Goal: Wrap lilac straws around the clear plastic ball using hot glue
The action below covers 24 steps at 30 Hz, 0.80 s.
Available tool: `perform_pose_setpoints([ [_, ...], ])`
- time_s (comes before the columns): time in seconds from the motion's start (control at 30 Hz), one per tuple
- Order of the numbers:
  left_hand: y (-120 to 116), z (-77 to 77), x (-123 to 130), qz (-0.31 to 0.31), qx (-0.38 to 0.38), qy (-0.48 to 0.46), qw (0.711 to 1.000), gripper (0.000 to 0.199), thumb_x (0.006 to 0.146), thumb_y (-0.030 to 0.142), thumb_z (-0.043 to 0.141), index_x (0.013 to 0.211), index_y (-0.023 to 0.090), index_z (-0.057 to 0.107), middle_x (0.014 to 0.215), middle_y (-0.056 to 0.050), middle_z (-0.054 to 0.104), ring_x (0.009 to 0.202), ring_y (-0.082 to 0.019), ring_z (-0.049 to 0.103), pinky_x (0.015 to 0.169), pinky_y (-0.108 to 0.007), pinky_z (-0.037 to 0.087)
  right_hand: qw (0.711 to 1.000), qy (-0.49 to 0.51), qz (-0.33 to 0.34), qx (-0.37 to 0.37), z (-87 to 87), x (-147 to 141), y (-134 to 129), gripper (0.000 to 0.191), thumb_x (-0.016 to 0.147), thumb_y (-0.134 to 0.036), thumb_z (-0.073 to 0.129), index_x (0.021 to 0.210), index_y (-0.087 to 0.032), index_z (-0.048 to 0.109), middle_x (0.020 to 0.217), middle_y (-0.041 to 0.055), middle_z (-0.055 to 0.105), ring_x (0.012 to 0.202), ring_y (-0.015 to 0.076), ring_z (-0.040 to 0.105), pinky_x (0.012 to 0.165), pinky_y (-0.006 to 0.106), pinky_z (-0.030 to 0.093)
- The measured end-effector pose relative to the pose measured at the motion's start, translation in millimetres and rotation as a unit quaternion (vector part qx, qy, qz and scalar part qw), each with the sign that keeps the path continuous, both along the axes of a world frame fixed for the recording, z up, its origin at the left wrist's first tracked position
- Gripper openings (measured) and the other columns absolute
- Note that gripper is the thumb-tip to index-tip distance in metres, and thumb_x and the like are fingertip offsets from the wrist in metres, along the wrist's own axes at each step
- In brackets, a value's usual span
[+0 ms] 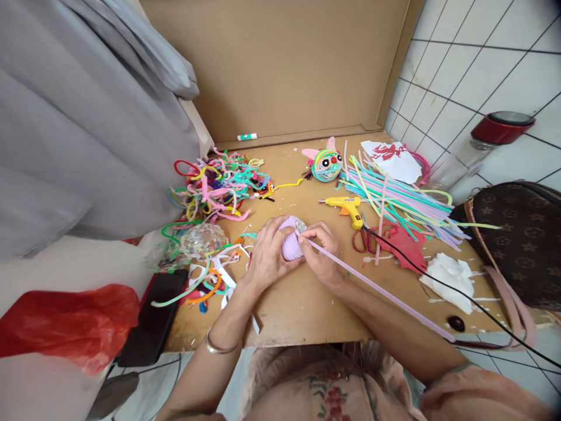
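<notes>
My left hand (272,250) is wrapped round a ball (291,245) covered in lilac strands, with a clear, shiny patch showing at its upper right. Pinched in the fingers of my right hand (322,251), close against that patch, is a long lilac pipe cleaner (372,282). Its free length runs down to the right over my forearm. Just beyond my hands lies a yellow glue gun (348,209), its nozzle pointing left. Behind it sits a finished-looking colourful ball (326,165) with pink ears, eyes and a red nose.
Tangled pipe cleaners (219,187) and a clear crumpled ball (203,240) lie left. Straight pipe cleaners (403,199), scissors (363,241), red scrap (405,244) and white tissue (449,280) lie right. A black cord (421,269) crosses there, near a brown bag (517,240). A phone (153,318) sits left.
</notes>
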<state>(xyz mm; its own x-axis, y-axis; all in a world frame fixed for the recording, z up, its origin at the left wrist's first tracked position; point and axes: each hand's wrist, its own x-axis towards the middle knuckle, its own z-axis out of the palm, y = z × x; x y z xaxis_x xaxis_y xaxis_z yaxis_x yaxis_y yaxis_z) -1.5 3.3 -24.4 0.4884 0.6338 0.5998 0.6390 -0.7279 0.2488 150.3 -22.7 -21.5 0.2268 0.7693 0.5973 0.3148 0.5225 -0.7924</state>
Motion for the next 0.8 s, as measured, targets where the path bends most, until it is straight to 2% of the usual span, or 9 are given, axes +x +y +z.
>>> perform_pose_setpoints([
  [0.2,-0.3,1.5,0.9,-0.003,0.021,0.009,1.000,0.050,0.079,0.042,0.068,0.119,0.019,0.049,0.135,-0.019,0.050,0.126,-0.033,0.050,0.101,-0.049,0.045,1.000,-0.003,-0.001,0.003,-1.6,0.3,0.6,0.012,0.078,-0.011,0.056,0.072,-0.021,0.055,0.075,-0.0011,0.054,0.073,0.0127,0.056,0.068,0.027,0.046],
  [0.63,-0.6,2.0,1.3,0.000,0.021,0.030,0.999,0.059,0.077,0.042,0.071,0.125,0.021,0.045,0.137,-0.018,0.048,0.126,-0.034,0.049,0.101,-0.051,0.044,1.000,0.014,-0.004,0.008,-4.6,-0.6,2.5,0.011,0.076,-0.012,0.054,0.072,-0.022,0.054,0.074,-0.0016,0.054,0.073,0.0136,0.055,0.067,0.028,0.045],
  [0.8,-1.6,3.9,2.5,-0.001,0.012,0.028,1.000,0.056,0.077,0.040,0.071,0.123,0.020,0.047,0.137,-0.019,0.048,0.127,-0.034,0.048,0.101,-0.051,0.045,1.000,0.013,-0.005,0.006,-3.7,-1.0,1.9,0.011,0.077,-0.012,0.054,0.072,-0.022,0.055,0.074,-0.0015,0.055,0.073,0.0134,0.056,0.067,0.028,0.046],
])
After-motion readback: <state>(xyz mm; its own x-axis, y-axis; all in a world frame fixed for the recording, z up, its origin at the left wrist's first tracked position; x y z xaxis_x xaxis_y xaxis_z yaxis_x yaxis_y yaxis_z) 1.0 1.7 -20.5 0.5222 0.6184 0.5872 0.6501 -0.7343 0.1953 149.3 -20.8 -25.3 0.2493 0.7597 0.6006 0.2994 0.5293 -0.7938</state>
